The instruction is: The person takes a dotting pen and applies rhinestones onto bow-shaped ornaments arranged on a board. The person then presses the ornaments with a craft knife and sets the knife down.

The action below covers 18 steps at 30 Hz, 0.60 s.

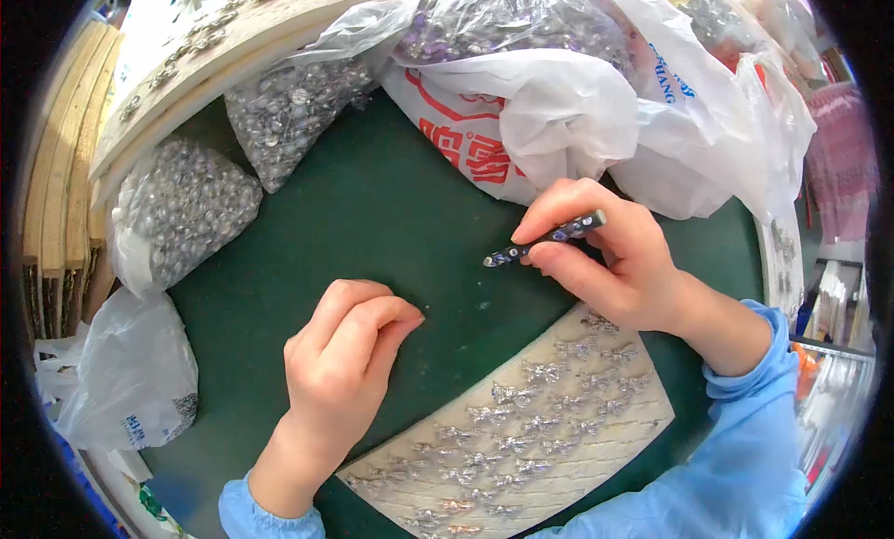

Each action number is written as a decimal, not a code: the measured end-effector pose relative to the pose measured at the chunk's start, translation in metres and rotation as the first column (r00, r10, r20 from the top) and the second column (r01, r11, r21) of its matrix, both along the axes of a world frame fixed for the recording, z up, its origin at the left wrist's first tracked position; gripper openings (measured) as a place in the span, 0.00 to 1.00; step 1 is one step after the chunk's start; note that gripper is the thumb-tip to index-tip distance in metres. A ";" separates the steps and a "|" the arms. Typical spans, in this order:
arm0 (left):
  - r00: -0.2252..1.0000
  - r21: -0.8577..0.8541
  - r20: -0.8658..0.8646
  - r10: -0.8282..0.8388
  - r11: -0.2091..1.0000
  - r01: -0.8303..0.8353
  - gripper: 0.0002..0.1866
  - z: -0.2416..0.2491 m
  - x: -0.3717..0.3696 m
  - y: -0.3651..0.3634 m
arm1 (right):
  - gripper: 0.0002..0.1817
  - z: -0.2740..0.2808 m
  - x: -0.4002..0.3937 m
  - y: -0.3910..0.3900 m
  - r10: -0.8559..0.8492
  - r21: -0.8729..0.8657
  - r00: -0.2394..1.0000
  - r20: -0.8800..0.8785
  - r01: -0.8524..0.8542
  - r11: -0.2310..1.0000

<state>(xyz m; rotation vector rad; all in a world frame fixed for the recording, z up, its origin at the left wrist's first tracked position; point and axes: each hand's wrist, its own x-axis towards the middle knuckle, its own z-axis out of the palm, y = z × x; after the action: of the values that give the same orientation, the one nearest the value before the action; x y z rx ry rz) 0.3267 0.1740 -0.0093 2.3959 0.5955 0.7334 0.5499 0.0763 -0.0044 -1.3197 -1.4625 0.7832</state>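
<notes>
My right hand grips a short dark pen-like stick with a pale floral pattern, pinched between thumb and fingers and pointing left. Its pale tip hangs above the green table. My left hand is closed, thumb and fingertips pressed together just over the green surface; whatever they hold, if anything, is too small to make out. Below and between both hands lies a pale slotted board carrying rows of small silvery bow-shaped ornaments. The right wrist is above the board's upper right corner.
The green table spans the middle. Clear bags of shiny beads stand at the back left, beside a stack of boards. White plastic bags crowd the back. Another white bag sits at the left edge.
</notes>
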 end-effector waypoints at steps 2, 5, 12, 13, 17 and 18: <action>1.000 -0.029 0.021 0.001 1.000 0.000 0.09 0.000 -0.001 0.001 | 0.07 0.000 -0.001 0.000 -0.003 -0.011 1.000 -0.012 0.003 1.000; 0.997 -0.179 -0.019 0.074 0.981 -0.076 0.10 0.004 -0.005 0.000 | 0.07 0.002 -0.001 0.000 -0.008 -0.032 1.000 -0.018 0.008 0.999; 1.000 -0.040 0.000 0.000 0.999 0.000 0.10 0.003 -0.003 0.003 | 0.06 0.000 -0.001 0.000 0.000 -0.012 0.999 -0.033 0.000 1.000; 1.000 -0.027 -0.004 -0.010 1.000 0.010 0.09 0.002 -0.001 0.003 | 0.06 0.000 -0.001 0.000 0.002 -0.008 1.000 -0.030 -0.002 1.000; 0.994 -0.023 -0.105 0.011 1.000 -0.014 0.09 0.005 0.009 -0.001 | 0.06 0.000 -0.003 -0.001 0.000 -0.027 0.999 -0.033 -0.001 1.000; 0.991 0.000 -0.132 0.015 1.000 -0.015 0.09 0.005 0.010 -0.002 | 0.06 0.000 -0.003 -0.001 -0.002 -0.025 1.000 -0.031 0.001 1.000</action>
<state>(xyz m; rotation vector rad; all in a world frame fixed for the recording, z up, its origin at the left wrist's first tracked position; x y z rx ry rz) 0.3371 0.1719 -0.0039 2.4555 0.6677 0.5831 0.5473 0.0755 -0.0041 -1.3218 -1.4315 0.8203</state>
